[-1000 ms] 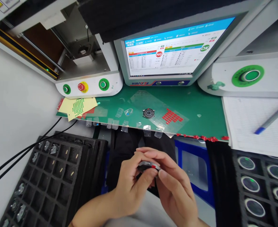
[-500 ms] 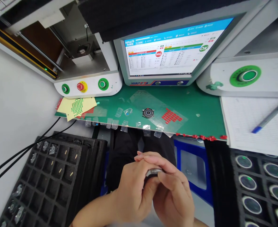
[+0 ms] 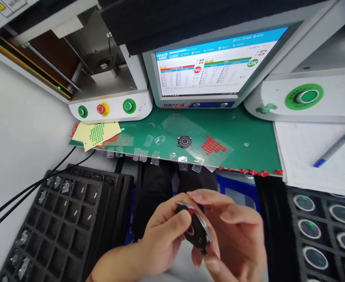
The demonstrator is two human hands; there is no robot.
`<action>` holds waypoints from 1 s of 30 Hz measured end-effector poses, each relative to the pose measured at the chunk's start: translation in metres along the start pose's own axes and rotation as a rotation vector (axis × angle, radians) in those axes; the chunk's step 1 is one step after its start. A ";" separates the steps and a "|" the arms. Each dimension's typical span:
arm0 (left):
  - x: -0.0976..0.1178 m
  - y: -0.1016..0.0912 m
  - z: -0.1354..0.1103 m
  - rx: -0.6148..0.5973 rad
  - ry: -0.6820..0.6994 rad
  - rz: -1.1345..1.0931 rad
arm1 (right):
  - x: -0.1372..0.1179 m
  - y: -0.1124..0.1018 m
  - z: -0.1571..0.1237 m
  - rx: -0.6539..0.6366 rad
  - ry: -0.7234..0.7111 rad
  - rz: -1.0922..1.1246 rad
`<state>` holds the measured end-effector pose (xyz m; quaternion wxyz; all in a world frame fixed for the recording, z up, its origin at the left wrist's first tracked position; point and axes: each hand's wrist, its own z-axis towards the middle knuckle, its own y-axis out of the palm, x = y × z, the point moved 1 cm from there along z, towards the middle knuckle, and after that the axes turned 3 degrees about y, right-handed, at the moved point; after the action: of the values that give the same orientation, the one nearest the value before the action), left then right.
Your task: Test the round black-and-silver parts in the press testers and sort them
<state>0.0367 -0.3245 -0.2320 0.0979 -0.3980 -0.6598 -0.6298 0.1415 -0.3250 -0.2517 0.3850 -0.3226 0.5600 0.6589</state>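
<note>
My left hand [image 3: 169,231] grips a round watch body [image 3: 200,233] with a dark back, a silvery rim and a small red mark. The thumb presses on the dark back near that mark, and the fingers curl behind the body. The watch body is tilted above my lap. My right hand [image 3: 242,231] is cupped beside it, its fingers apart; the thumb is close to the lower end of the watch body, and I cannot tell whether it touches. A second watch body [image 3: 184,141] lies on the green bench top, back side up, by a clear sheet with red stickers [image 3: 213,145].
A monitor [image 3: 207,70] showing NG and OK stands behind the green bench [image 3: 257,145]. At left are a machine with buttons [image 3: 102,109], yellow sticker sheets [image 3: 96,133] and a black foam tray [image 3: 63,231]. A pen [image 3: 335,147] on paper and a tray of round watch parts [image 3: 315,257] are at right.
My hands have come apart from their clasp around the watch body. The right hand has shifted right and spread its fingers; the watch body now shows its dark back in my left hand.
</note>
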 end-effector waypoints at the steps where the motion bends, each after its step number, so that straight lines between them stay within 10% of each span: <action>1: -0.001 0.001 0.001 0.001 -0.026 -0.055 | 0.001 0.000 0.001 0.004 -0.076 -0.040; 20: -0.011 0.009 -0.010 0.077 -0.092 -0.245 | 0.014 -0.004 0.008 -0.149 -0.192 0.005; 30: -0.016 0.004 -0.010 0.066 -0.112 -0.317 | 0.023 0.004 -0.008 0.060 -0.216 -0.055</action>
<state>0.0466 -0.3405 -0.2372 -0.0267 -0.3201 -0.7390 -0.5923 0.1271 -0.3299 -0.2707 0.4704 -0.2531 0.5257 0.6620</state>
